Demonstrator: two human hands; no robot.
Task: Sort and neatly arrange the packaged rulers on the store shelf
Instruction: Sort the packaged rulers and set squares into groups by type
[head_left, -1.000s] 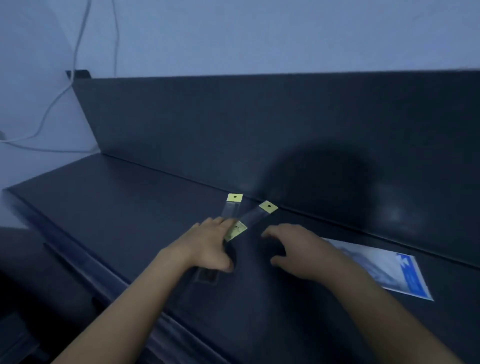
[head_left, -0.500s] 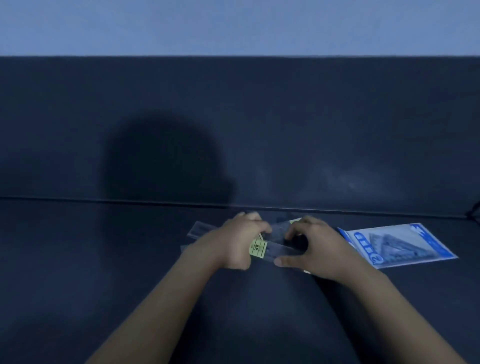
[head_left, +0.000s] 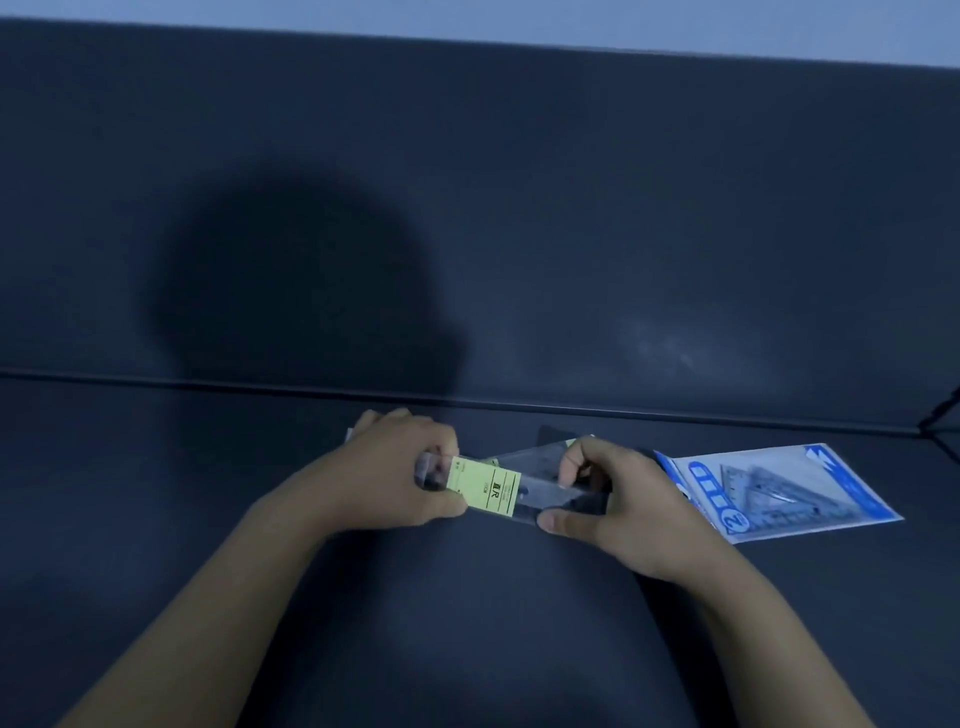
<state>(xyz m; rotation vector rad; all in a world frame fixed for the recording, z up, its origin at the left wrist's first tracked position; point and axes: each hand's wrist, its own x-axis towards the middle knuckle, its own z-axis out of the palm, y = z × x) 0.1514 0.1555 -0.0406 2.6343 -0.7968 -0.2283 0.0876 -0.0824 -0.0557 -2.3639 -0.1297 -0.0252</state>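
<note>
A clear packaged ruler (head_left: 498, 491) with a yellow-green label lies crosswise between my hands, just above the dark shelf (head_left: 208, 493). My left hand (head_left: 395, 475) grips its left end with curled fingers. My right hand (head_left: 613, 504) pinches its right end between thumb and fingers. Behind it, other clear ruler packets (head_left: 530, 457) lie at an angle, partly hidden by my hands. A blue-edged packet with a triangle ruler set (head_left: 779, 488) lies flat on the shelf, right of my right hand.
The shelf's dark upright back panel (head_left: 519, 208) rises just behind the packets. A pale wall (head_left: 519, 21) shows above it. My head's shadow falls on the panel at left. A dark bracket (head_left: 943, 415) sits at the far right edge.
My view has swung from the shelf's left corner to face it square on. Both hands have closed on the labelled ruler packet and turned it crosswise.
</note>
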